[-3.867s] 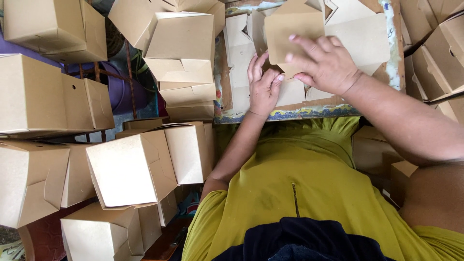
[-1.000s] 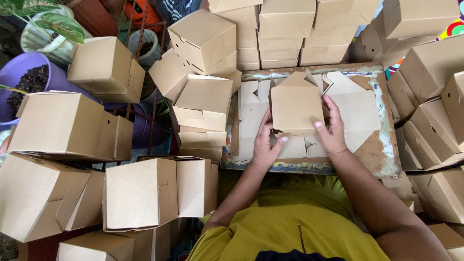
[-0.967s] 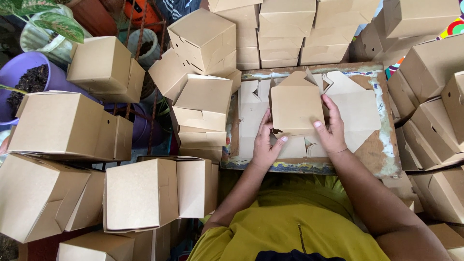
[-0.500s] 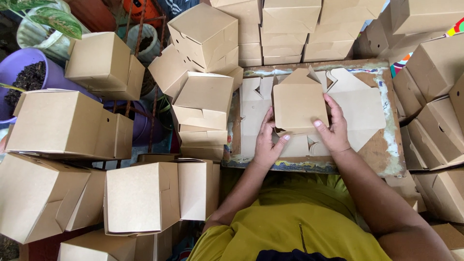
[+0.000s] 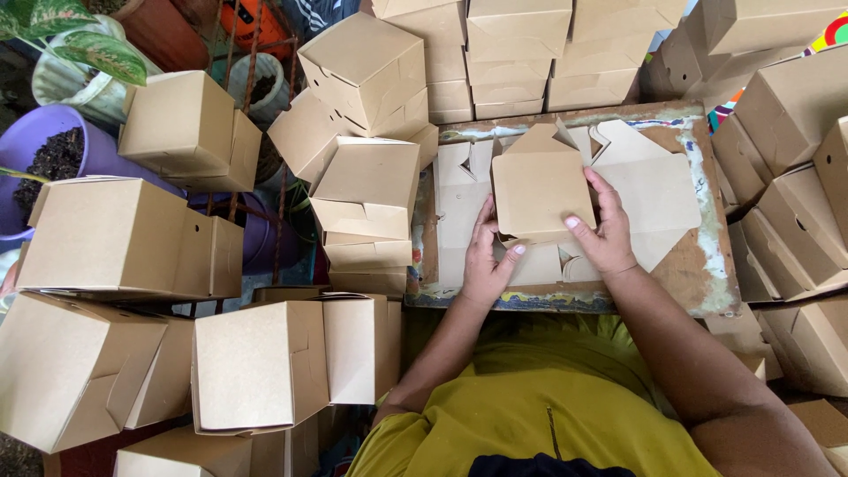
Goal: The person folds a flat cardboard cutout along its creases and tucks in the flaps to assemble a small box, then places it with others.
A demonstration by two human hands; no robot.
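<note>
Both my hands hold one brown cardboard box (image 5: 541, 184) that is partly folded, above a worn wooden board (image 5: 698, 274). My left hand (image 5: 486, 261) grips its lower left edge, thumb on the front face. My right hand (image 5: 605, 234) clasps the lower right side, fingers spread up along the panel. Under the box lie flat, unfolded cardboard blanks (image 5: 654, 190) spread over the board.
Folded brown boxes are piled all around: a stack (image 5: 367, 190) left of the board, rows (image 5: 530, 53) behind it, more (image 5: 795, 150) at the right and large ones (image 5: 256, 362) near my left elbow. A purple pot (image 5: 35, 150) and a leafy plant (image 5: 79, 44) stand far left.
The view has shifted slightly. The box has risen a little in my hands and its top flap has come up; both hands keep their grip at its lower edge.
</note>
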